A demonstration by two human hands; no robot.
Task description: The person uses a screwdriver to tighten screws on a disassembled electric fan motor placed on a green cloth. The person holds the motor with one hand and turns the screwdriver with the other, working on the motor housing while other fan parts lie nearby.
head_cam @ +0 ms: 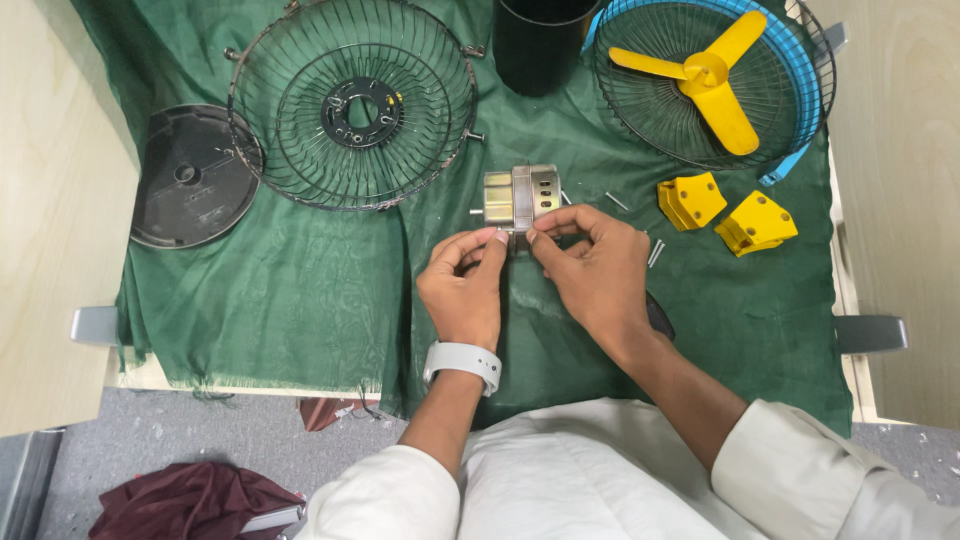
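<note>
Green cloth (300, 290) spread over a pale wooden desk (50, 200), carrying fan parts. One small metal motor (520, 196) near the middle of the cloth, brass-coloured on its left half and silver on its right, short shaft poking out to the left. Two wire guards: one bare (352, 102) at upper left with a black hub at its centre, one blue-rimmed (706, 80) at upper right, cradling a single yellow three-blade propeller (712, 82). One black round plate (192, 176) at far left, partly tucked under the bare guard's edge. One black cylinder (538, 42) at the top, between the two guards; contents not visible. Two yellow plastic brackets (725, 212) side by side, right of the motor. A few loose screws (655, 252) near the right hand.

Left hand (462, 290), white watch on the wrist, with thumb and forefinger pinched together just below the motor. Right hand (598, 268) mirroring it, fingertips closed and meeting the left ones at the motor's lower edge. Whatever sits in each grip too small to make out.
</note>
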